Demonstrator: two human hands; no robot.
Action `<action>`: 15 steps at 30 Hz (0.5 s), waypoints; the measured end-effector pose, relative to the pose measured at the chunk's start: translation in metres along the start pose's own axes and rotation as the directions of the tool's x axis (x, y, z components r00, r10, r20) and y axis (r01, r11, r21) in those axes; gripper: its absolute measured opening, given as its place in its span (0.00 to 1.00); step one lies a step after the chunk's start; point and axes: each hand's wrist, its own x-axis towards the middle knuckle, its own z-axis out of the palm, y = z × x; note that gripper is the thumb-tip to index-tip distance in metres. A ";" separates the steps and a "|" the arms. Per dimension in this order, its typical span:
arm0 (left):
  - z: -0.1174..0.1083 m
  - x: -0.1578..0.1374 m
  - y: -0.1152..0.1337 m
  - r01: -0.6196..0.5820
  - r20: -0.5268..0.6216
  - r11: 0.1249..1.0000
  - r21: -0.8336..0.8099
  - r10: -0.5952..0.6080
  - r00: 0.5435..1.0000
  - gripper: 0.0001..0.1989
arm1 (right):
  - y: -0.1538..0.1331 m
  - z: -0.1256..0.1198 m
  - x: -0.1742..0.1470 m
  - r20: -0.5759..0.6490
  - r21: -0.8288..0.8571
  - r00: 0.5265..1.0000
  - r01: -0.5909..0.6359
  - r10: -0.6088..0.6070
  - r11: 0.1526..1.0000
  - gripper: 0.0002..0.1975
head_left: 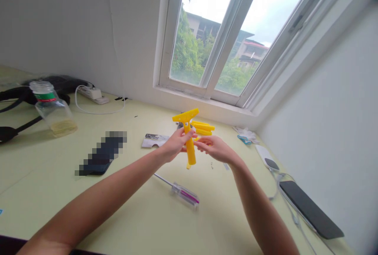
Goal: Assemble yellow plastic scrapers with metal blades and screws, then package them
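Observation:
A yellow scraper (191,153) with a wide head and a round handle is held upright above the table by my left hand (175,144), its fingers closed around the neck. Just right of the handle is my right hand (217,148), fingers bent and pressed together; whatever they pinch is too small or hidden to make out. Below both hands lies a screwdriver (185,196) with a clear and purple handle. Several more yellow handles (203,128) lie behind my hands. Tiny screws (212,165) and a small yellow piece (188,166) rest on the table.
A silver-and-black package (154,140) and a dark phone (102,164) lie to the left. Farther left stands a clear bottle (56,113) near a power strip (96,94). Along the right wall are a dark power bank (310,207), cables and a white device (264,156).

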 end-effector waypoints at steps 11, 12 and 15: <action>-0.015 0.004 -0.010 0.130 -0.033 0.966 0.222 -0.125 0.992 0.26 | 0.116 0.006 0.017 0.006 -0.373 0.813 -0.538 0.582 0.756 0.18; -0.015 0.004 -0.009 0.129 -0.032 0.965 0.230 -0.125 0.992 0.26 | 0.120 0.007 0.018 0.015 -0.372 0.812 -0.537 0.584 0.757 0.19; -0.015 0.003 -0.007 0.139 -0.035 0.960 0.243 -0.134 0.990 0.28 | 0.127 0.005 0.019 0.060 -0.355 0.810 -0.528 0.583 0.771 0.18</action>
